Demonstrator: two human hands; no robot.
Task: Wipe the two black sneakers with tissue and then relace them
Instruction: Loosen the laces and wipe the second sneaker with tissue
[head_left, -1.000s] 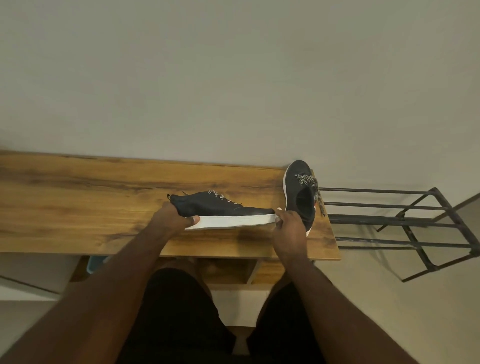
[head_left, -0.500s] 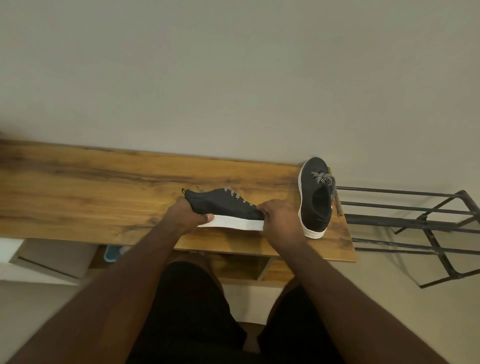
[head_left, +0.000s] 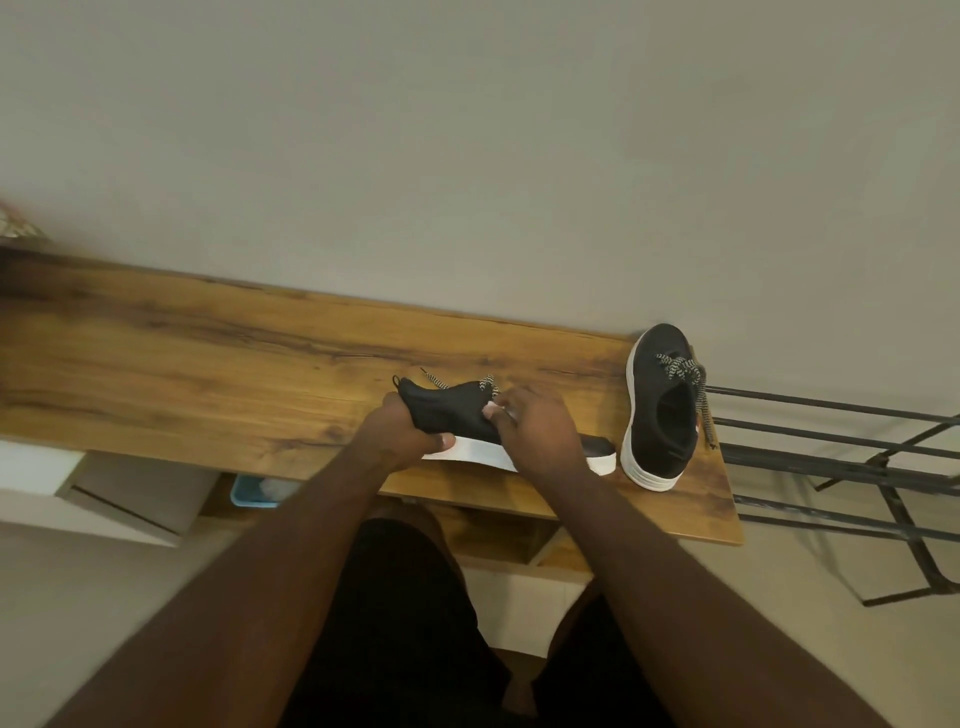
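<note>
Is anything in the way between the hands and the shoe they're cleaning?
Nothing visible. The left hand grips the heel of the sneaker, and the right hand rests on its upper with something pale under its fingers.

The right hand (head_left: 540, 441) covers the middle of the near sneaker (head_left: 447, 413), hiding most of its laces and opening; a pale scrap (head_left: 493, 412) at the fingertips is too small to identify. The left hand (head_left: 402, 434) conceals the heel side. Under the table (head_left: 208, 374), a blue tray (head_left: 254, 493) shows only one corner, its contents unclear. The rack (head_left: 841, 462) is cut off at right. A patterned object (head_left: 18, 228) at far left is blurred and cropped.
</note>
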